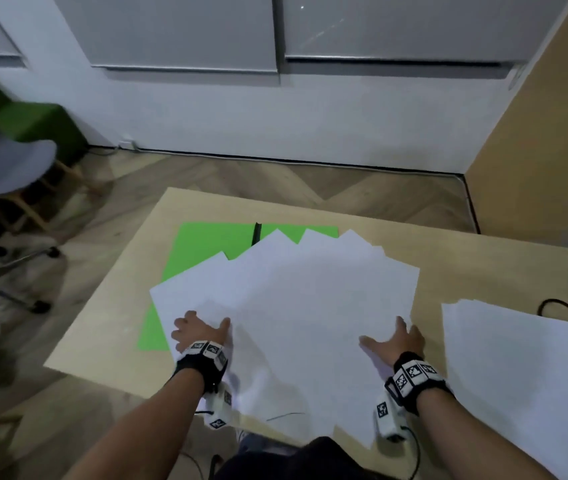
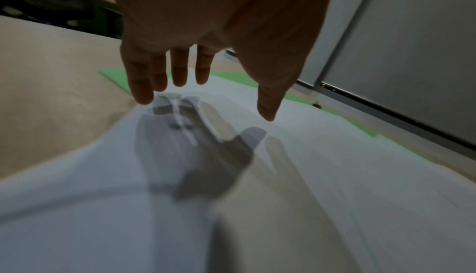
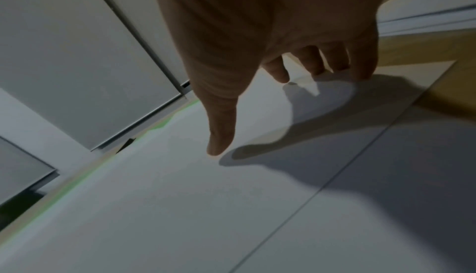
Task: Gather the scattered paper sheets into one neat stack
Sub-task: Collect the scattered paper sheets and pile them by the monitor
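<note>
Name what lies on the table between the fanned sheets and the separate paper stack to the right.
Only bare table separates the fanned sheets from the paper stack, seen in the head view.

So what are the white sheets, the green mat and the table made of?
White sheets: thin matte paper, by the sharp corners and the way they fan and overlap. Green mat: flat and matte, perhaps card or plastic; I cannot tell which. Table: pale wood-look top, possibly laminate, with a smooth dull finish.

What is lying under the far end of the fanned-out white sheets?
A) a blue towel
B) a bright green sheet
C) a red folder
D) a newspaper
B: a bright green sheet shows beneath the far corners of the fanned white sheets on the wooden table.
</note>
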A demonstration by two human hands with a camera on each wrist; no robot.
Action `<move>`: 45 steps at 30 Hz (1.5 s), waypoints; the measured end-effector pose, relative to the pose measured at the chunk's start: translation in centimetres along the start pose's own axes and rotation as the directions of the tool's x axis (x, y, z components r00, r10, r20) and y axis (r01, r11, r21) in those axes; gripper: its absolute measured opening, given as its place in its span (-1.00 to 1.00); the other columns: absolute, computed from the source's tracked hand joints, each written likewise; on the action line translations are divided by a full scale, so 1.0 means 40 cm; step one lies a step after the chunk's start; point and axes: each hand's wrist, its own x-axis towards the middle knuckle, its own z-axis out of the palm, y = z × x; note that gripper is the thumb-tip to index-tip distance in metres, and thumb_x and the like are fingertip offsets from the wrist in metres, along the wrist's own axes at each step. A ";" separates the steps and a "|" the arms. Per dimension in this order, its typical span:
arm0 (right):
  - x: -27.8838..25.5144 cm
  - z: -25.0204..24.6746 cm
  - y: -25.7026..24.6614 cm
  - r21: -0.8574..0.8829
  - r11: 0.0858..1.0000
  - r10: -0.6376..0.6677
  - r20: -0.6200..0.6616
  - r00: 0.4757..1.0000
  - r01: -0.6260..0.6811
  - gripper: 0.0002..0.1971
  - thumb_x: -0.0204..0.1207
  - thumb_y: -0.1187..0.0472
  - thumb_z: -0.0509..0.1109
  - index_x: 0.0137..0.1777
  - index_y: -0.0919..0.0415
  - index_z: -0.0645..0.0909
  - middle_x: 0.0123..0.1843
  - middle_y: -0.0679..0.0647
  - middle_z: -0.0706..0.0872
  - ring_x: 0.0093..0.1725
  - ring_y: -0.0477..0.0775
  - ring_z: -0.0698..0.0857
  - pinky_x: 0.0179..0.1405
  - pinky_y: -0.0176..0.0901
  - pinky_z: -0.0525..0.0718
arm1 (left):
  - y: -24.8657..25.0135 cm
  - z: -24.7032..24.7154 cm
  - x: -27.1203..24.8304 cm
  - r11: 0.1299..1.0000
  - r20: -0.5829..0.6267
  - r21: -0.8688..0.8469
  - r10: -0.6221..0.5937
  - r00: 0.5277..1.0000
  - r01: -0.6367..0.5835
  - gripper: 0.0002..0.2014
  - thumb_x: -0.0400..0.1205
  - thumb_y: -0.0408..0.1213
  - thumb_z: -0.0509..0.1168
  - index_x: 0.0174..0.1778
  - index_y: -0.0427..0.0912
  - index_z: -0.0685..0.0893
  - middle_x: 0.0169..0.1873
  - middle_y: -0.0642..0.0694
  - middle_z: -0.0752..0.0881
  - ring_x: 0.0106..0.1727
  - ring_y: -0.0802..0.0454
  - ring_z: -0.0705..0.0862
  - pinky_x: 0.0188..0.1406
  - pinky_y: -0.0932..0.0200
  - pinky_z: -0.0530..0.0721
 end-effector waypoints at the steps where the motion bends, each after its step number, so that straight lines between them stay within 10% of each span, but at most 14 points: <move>1: -0.006 0.008 -0.015 -0.046 0.999 0.016 0.008 1.000 -0.015 0.22 0.22 -0.40 0.53 0.73 0.04 -0.07 0.75 0.18 -0.12 0.72 0.26 -0.13 0.60 0.31 0.23 | -0.019 -0.011 0.017 0.999 0.016 -0.005 -0.035 0.999 0.035 -0.15 0.43 0.18 0.52 0.49 -0.25 0.38 0.40 -0.30 0.37 0.44 -0.36 0.37 0.30 -0.28 0.49; 11: -0.106 0.199 -0.155 -0.359 0.929 -0.045 0.119 0.992 0.086 0.40 0.14 -0.60 0.40 0.72 0.13 -0.30 0.70 0.36 -0.37 0.69 0.40 -0.28 0.60 0.26 0.18 | -0.093 -0.055 0.117 0.994 0.085 0.070 -0.088 0.992 0.083 -0.15 0.50 0.32 0.36 0.44 -0.32 0.35 0.35 -0.33 0.39 0.42 -0.36 0.37 0.23 -0.18 0.53; 17: -0.111 0.221 -0.272 -0.226 0.974 -0.039 -0.045 0.998 0.027 -0.03 0.29 -0.56 0.27 0.57 0.08 0.33 0.62 0.19 0.23 0.64 0.24 0.13 0.51 0.23 0.37 | -0.119 -0.077 0.180 0.999 0.120 -0.014 -0.039 0.992 0.041 -0.30 0.52 0.31 0.34 0.31 -0.22 0.54 0.29 -0.26 0.48 0.36 -0.30 0.49 0.21 -0.16 0.56; 27: -0.081 0.275 -0.319 -0.286 0.956 0.066 -0.015 0.998 -0.068 0.37 0.08 -0.61 0.41 0.72 -0.01 -0.26 0.70 0.27 -0.32 0.69 0.39 -0.21 0.59 0.38 0.14 | -0.068 -0.053 0.183 0.994 0.191 -0.014 0.113 0.975 -0.112 -0.30 0.46 0.37 0.33 0.25 -0.17 0.52 0.24 -0.18 0.48 0.20 -0.24 0.63 0.19 -0.13 0.64; 39: -0.158 0.413 -0.430 -0.307 0.952 -0.024 -0.004 1.000 0.022 0.30 0.20 -0.64 0.26 0.71 0.02 -0.35 0.69 0.28 -0.45 0.68 0.40 -0.33 0.62 0.43 -0.04 | -0.021 -0.084 0.218 0.966 0.306 -0.259 0.087 0.948 -0.005 -0.21 0.39 0.21 0.53 0.37 -0.18 0.41 0.28 -0.19 0.60 0.28 -0.21 0.64 0.08 0.10 0.56; 45: -0.156 0.438 -0.462 -0.296 0.953 -0.076 -0.037 0.996 0.062 0.22 0.29 -0.56 0.30 0.72 0.04 -0.25 0.72 0.26 -0.37 0.70 0.37 -0.28 0.64 0.36 -0.02 | -0.017 -0.091 0.211 0.971 0.440 -0.169 0.228 0.869 -0.170 -0.67 0.40 0.16 0.43 -0.27 -0.03 0.62 -0.30 -0.01 0.68 -0.27 -0.04 0.62 -0.24 0.18 0.57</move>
